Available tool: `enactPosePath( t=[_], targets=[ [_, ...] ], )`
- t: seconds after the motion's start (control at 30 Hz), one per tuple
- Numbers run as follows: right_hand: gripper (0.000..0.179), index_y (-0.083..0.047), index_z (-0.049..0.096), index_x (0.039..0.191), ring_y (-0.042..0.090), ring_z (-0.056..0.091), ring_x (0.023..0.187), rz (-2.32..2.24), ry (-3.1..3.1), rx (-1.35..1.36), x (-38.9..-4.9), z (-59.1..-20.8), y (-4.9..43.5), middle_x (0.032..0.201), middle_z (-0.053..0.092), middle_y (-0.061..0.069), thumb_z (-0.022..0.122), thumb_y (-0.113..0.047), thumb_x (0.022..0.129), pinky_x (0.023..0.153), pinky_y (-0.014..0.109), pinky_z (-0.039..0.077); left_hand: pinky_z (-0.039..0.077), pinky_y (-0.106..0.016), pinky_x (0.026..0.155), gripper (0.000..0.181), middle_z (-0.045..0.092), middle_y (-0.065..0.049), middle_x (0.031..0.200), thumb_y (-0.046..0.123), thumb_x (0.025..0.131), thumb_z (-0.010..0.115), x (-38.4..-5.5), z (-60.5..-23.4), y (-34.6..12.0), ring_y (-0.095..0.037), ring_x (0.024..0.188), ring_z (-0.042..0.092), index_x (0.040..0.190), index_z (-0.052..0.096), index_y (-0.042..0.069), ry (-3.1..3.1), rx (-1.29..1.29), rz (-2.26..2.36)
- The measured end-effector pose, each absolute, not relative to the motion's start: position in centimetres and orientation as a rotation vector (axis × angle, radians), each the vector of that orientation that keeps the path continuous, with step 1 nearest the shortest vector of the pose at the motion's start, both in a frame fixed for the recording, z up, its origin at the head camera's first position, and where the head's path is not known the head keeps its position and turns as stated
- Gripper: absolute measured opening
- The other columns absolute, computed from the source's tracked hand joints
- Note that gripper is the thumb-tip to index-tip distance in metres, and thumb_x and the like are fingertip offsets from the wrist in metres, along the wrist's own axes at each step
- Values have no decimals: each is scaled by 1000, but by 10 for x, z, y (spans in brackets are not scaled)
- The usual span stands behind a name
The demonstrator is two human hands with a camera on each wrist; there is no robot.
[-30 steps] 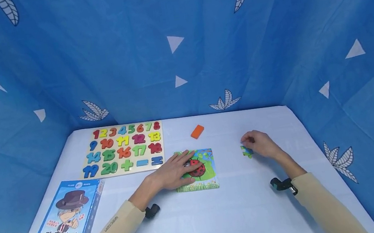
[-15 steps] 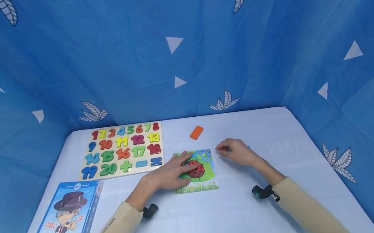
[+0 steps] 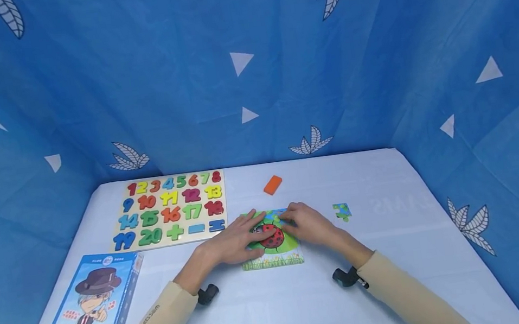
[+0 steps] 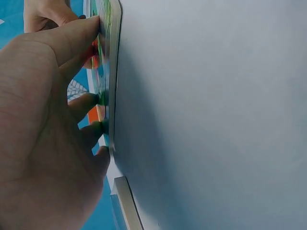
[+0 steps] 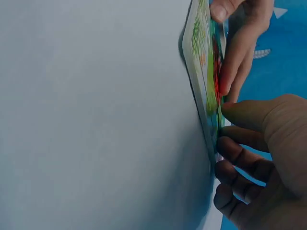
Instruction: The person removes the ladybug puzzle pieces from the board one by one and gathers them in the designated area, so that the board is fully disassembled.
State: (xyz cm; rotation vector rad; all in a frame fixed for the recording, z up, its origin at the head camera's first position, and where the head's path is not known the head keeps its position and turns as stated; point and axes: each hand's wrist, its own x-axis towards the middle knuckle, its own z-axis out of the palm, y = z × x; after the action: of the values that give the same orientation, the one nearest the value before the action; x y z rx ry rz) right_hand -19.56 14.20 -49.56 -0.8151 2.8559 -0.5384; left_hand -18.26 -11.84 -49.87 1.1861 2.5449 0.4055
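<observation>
A square ladybug jigsaw puzzle lies on the table in front of me. My left hand rests across its left part with fingers spread; in the left wrist view its fingertips touch the picture. At the puzzle's upper right, my right hand has its fingers curled, with thumb and forefinger pinching a small piece at the surface. That piece is mostly hidden by the fingers. In the right wrist view the thumb touches the puzzle's face. A loose green and blue puzzle piece lies to the right.
An orange block lies behind the puzzle. A wooden number board is at the back left, with a blue game box in front of it. Blue patterned cloth walls the table at the back and sides.
My right hand has moved left from beside the loose piece to the puzzle's upper right. The loose piece stays in place, uncovered now. My left hand has kept its place on the puzzle.
</observation>
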Motion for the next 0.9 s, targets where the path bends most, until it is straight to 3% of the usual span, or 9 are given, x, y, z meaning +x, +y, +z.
enactPosePath(
  t=[0.2, 0.53, 0.9],
  targets=[
    [38, -11, 69, 130, 8, 51, 84, -574, 2814, -805, -195, -495, 137, 97, 61, -5, 69, -29, 96, 73, 26, 47, 13, -52, 124, 57, 10, -6, 170, 47, 102, 53, -183, -499, -120, -33, 156, 4, 155, 39, 32, 2543, 1183, 403],
    [35, -9, 70, 127, 10, 54, 85, -714, 2754, -726, -199, -494, 136, 94, 61, -6, 70, -25, 96, 76, 29, 49, 14, -48, 125, 58, 6, -13, 169, 49, 101, 56, -183, -498, -121, -28, 156, 5, 154, 41, 34, 2556, 1153, 411],
    [34, -10, 70, 127, 12, 54, 84, -741, 2739, -671, -200, -493, 137, 93, 60, -5, 70, -24, 96, 77, 31, 48, 18, -48, 124, 59, 7, -10, 170, 49, 100, 57, -181, -495, -126, -28, 156, 7, 154, 39, 36, 2554, 1125, 385]
  ],
)
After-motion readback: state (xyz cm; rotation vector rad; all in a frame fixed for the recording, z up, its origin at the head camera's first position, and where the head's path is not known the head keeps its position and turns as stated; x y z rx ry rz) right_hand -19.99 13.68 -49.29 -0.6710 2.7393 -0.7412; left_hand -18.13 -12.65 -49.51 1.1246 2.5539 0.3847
